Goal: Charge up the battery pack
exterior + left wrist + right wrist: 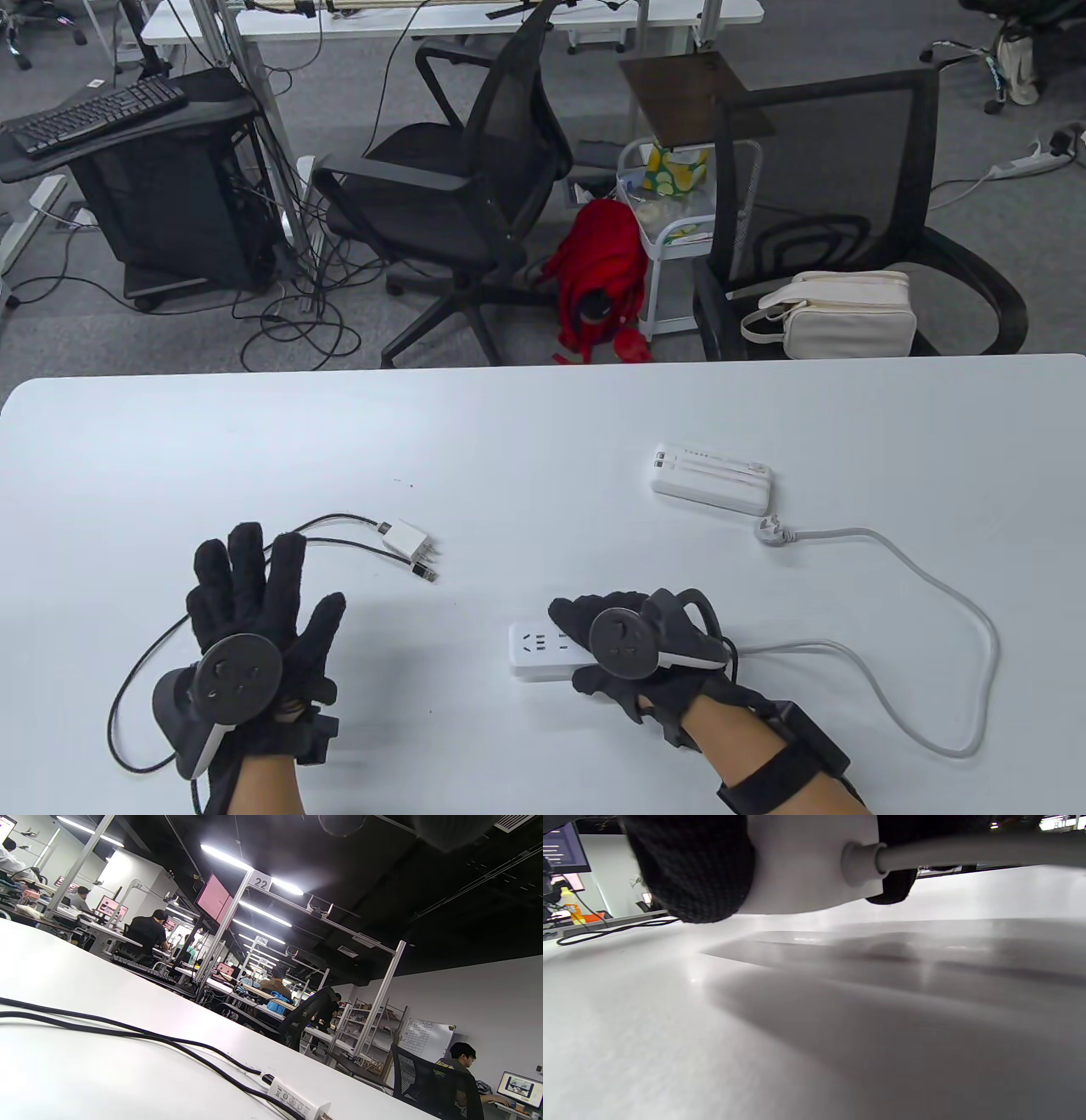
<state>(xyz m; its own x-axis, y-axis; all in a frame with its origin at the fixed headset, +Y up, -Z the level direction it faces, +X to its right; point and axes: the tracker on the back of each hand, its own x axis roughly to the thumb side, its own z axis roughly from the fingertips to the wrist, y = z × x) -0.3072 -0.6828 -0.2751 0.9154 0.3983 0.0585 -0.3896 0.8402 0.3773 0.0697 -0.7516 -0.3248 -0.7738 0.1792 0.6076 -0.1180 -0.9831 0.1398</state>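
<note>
The white battery pack lies flat on the white table, to the right of centre. A white charger plug with a black cable lies at the left; the cable's free connector rests beside it. My left hand is open with fingers spread, over the black cable just left of the charger. My right hand grips the white power strip. In the right wrist view my fingers hold the strip's cord end slightly above the table. The charger also shows in the left wrist view.
The power strip's grey cord loops to the right, and its plug lies just below the battery pack. Two black office chairs and a white bag stand beyond the table's far edge.
</note>
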